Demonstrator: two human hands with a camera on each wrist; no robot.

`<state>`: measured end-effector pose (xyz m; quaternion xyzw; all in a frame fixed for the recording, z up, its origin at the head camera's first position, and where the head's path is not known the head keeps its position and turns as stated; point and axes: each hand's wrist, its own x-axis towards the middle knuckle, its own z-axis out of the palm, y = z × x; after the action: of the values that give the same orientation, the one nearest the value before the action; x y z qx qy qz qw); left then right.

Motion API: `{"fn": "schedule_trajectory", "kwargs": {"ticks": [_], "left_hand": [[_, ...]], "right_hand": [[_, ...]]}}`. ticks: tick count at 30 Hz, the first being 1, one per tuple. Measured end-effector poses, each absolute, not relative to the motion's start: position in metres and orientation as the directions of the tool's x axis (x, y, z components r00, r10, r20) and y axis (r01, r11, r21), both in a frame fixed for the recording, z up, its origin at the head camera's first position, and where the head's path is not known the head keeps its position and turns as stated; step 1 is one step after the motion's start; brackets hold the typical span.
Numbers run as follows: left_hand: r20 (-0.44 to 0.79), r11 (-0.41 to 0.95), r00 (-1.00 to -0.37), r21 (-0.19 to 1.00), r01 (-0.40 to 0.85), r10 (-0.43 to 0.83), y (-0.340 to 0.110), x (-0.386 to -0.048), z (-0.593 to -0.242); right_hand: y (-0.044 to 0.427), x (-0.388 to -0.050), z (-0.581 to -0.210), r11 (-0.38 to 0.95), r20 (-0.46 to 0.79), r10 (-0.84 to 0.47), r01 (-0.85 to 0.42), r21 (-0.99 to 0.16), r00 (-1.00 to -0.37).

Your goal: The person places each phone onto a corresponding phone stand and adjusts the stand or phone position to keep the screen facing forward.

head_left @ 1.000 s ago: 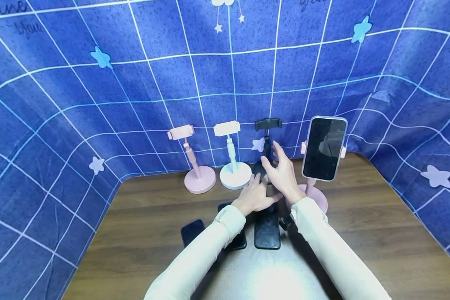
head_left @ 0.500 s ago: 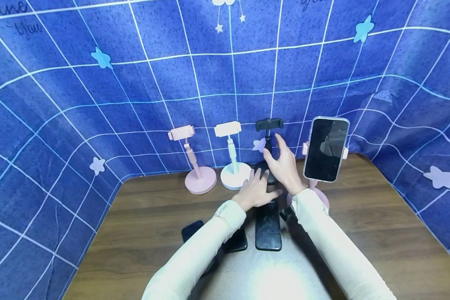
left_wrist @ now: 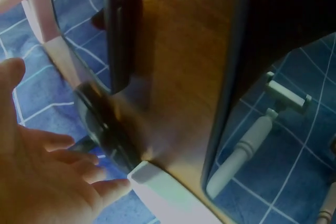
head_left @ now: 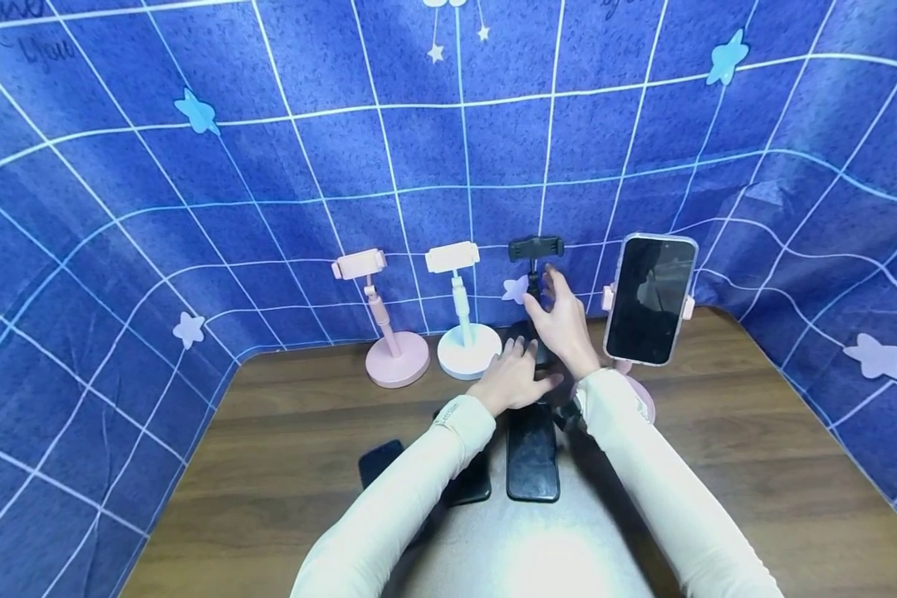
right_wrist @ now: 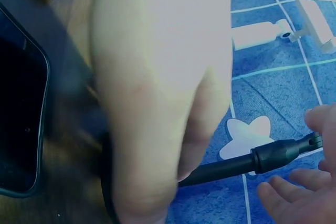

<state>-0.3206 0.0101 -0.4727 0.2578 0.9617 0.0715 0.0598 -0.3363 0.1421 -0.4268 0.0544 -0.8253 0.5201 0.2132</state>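
Observation:
A black phone stand (head_left: 536, 247) stands upright at the back, its clamp holding no phone. My left hand (head_left: 512, 380) is over its round black base (left_wrist: 102, 124), fingers extended forward and thumb out to the side. In the left wrist view the little finger meets the edge of the white stand's base (left_wrist: 165, 195). Beside the black pole (right_wrist: 239, 166) is my right hand (head_left: 566, 332), thumb and index finger spread apart, no grip on the pole visible. A black phone (head_left: 533, 455) lies flat just in front of the hands.
A pink stand (head_left: 396, 359) and a white stand (head_left: 469, 350) are to the left. Another pink stand (head_left: 635, 394) on the right holds a phone (head_left: 650, 299) upright. Two more phones lie near my left sleeve, one (head_left: 471, 482) partly covered, one (head_left: 379, 459) farther left.
My right hand has risen slightly along the black stand's pole. The left hand stays over the base with little movement. The stands and phones keep their places.

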Motion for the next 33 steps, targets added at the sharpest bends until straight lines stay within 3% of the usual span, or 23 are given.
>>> {"fn": "schedule_trajectory", "kwargs": {"ticks": [5,11,20,33], "left_hand": [[-0.058,0.883,-0.89,0.167,0.438,0.452,0.015,-0.336,-0.499],[-0.001,0.897,-0.907,0.151,0.415,0.42,0.017,-0.335,-0.493],[0.125,0.842,-0.845,0.097,0.531,0.519,0.014,-0.336,-0.496],[0.077,0.838,-0.835,-0.043,0.543,0.545,0.016,-0.322,-0.477]], "right_hand": [[0.138,-0.345,-0.425,0.467,0.41,0.156,-0.298,-0.832,-0.899],[0.134,-0.354,-0.419,0.534,0.408,0.163,-0.268,-0.802,-0.898],[0.137,-0.359,-0.419,0.623,0.408,0.121,-0.251,-0.741,-0.905],[0.144,-0.351,-0.422,0.653,0.455,0.094,-0.29,-0.7,-0.886]]}}
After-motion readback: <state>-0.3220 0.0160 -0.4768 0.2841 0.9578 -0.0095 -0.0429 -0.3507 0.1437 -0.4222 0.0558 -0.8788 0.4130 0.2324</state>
